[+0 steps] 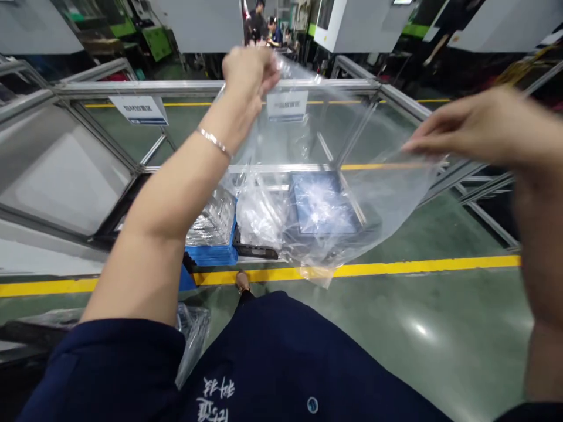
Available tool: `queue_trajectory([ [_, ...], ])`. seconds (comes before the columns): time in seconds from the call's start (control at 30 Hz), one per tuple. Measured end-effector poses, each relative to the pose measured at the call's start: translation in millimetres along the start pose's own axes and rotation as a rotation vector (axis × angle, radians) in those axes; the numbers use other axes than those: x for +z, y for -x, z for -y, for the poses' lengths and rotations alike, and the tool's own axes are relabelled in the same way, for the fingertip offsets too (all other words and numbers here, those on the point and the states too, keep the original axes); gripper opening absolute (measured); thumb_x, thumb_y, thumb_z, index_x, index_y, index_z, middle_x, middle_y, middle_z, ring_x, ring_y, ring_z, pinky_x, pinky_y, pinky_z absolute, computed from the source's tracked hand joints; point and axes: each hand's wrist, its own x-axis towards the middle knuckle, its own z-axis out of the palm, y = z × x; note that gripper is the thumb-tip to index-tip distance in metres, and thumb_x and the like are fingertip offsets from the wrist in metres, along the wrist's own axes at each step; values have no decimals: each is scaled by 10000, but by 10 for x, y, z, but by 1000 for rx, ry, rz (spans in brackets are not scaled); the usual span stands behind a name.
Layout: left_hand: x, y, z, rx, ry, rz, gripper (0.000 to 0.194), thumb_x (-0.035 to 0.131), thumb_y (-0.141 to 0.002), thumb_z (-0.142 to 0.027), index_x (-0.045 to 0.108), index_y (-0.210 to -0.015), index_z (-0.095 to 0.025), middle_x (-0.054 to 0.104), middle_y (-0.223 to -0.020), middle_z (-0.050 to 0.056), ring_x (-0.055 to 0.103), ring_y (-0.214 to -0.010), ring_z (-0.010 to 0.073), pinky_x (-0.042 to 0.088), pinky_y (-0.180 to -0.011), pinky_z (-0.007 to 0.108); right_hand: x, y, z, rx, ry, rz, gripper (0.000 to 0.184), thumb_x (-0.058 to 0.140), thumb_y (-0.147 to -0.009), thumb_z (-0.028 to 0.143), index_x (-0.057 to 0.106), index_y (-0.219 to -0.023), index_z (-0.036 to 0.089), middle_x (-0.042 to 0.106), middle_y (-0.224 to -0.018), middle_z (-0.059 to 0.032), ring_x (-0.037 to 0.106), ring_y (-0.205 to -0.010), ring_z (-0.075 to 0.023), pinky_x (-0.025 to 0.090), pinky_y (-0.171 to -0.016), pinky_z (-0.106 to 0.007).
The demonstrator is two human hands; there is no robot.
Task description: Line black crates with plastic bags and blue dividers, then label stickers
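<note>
A large clear plastic bag (378, 193) hangs spread in the air in front of me, see-through and wrinkled. My left hand (253, 70) is raised, its fingers pinched on the bag's upper left edge. At the right, my right hand (475, 129) grips the opposite edge between thumb and fingers, slightly blurred. Behind the film, a blue flat-topped stack or box (323, 202) shows through; the bag blurs its details. Left of it lies a heap of crumpled clear plastic (259, 214). A plastic-wrapped stack with blue sheets (213, 252) stands beside that heap.
A metal-profile frame (197, 88) with hanging paper signs (139, 109) surrounds the stacks. Yellow tape (422, 265) crosses the green floor. More clear plastic (193, 334) lies at my lower left. People (268, 26) and machines (360, 26) are in the background.
</note>
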Motion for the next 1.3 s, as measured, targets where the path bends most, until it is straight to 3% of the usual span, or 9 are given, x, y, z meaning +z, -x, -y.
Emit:
queue_trajectory([
  [0.1, -365, 335, 386, -40, 135, 75, 169, 563, -806, -22, 507, -687, -128, 539, -635, -28, 545, -674, 62, 498, -735, 220, 471, 105, 48, 112, -101, 346, 538, 660, -576, 640, 673, -728, 124, 607, -534, 12, 496, -431, -35, 378, -461, -209],
  [0.2, -707, 829, 862, -217, 253, 130, 164, 654, -758, -75, 527, -674, -136, 546, -606, -31, 514, -572, 51, 454, -614, 197, 1114, 246, 48, -45, -271, 507, 441, 721, -634, 575, 678, -780, 161, 648, -599, -11, 556, -493, -89, 429, -484, -227],
  [0.33, -880, 1442, 1396, -472, 276, 179, 218, 756, -671, -147, 538, -662, -148, 518, -521, -53, 489, -477, 56, 404, -522, 201, 1823, 310, 306, -86, -498, 318, 440, 648, -727, 538, 671, -941, 154, 699, -894, -74, 638, -798, -179, 497, -676, -286],
  [0.47, -1016, 1785, 1652, -563, 289, 152, 328, 835, -571, -202, 515, -617, -148, 568, -542, -32, 539, -523, 73, 428, -566, 206, 2352, 276, 759, -122, -764, 238, 447, 639, -729, 514, 648, -972, 138, 689, -923, -77, 622, -808, -174, 487, -704, -288],
  [0.7, -1657, 2007, 1615, -536, 244, -8, 297, 829, -603, -301, 592, -672, -137, 624, -627, 9, 589, -609, 100, 491, -670, 258, 2866, 319, 1220, -15, -937, 328, 427, 577, -768, 562, 637, -730, 141, 613, -638, -17, 533, -593, -121, 433, -600, -256],
  [0.83, -2033, 2148, 1546, -504, 245, -149, 305, 816, -617, -306, 568, -655, -133, 618, -603, 14, 583, -575, 101, 491, -627, 252, 3157, 436, 1561, 28, -1061, 444, 431, 622, -724, 555, 632, -873, 150, 644, -745, -31, 572, -661, -134, 467, -646, -270],
  [1.03, -2458, 2281, 1345, -305, 269, -389, 273, 756, -678, -309, 540, -691, -143, 589, -603, -19, 568, -582, 86, 484, -620, 235, 3646, 735, 1984, 14, -649, 288, 330, 656, -691, 337, 612, -971, 167, 657, -807, -40, 585, -688, -160, 457, -674, -289],
  [1.1, -2547, 2302, 1271, -265, 255, -421, 261, 743, -691, -310, 542, -715, -145, 591, -625, -19, 575, -604, 90, 487, -627, 239, 3724, 821, 2033, -19, -543, 257, 202, 533, -786, 312, 642, -881, 171, 669, -764, -53, 600, -692, -180, 443, -673, -297],
  [1.3, -2649, 2358, 1179, -245, 239, -429, 256, 734, -699, -311, 535, -718, -150, 587, -624, -29, 583, -601, 92, 485, -616, 234, 3685, 1006, 2120, -108, -543, 263, 271, 479, -853, 351, 701, -825, 198, 713, -786, -55, 632, -710, -193, 428, -672, -286],
])
